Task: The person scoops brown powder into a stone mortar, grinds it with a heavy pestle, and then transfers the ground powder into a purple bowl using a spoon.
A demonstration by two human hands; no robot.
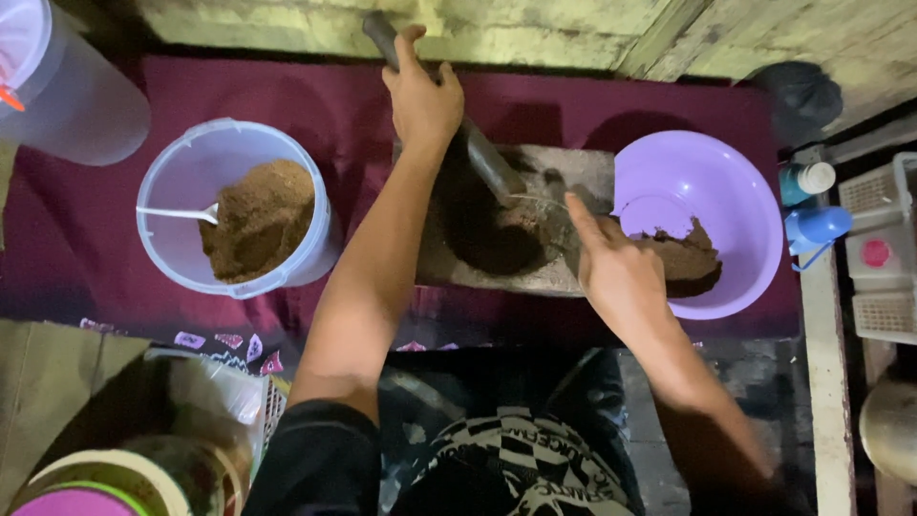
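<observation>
Stone mortar slab (573, 272) taken as reference, set on maroon cloth (86, 239). Left hand (423, 96) closed around dark pestle (492, 162), tip resting in dark paste (497, 234) on the slab. Right hand (619, 272) at slab's right edge, forefinger extended toward paste, other fingers curled. Purple bowl (735, 182) just right of slab; clear tub (177, 182) of brown powder well left.
</observation>
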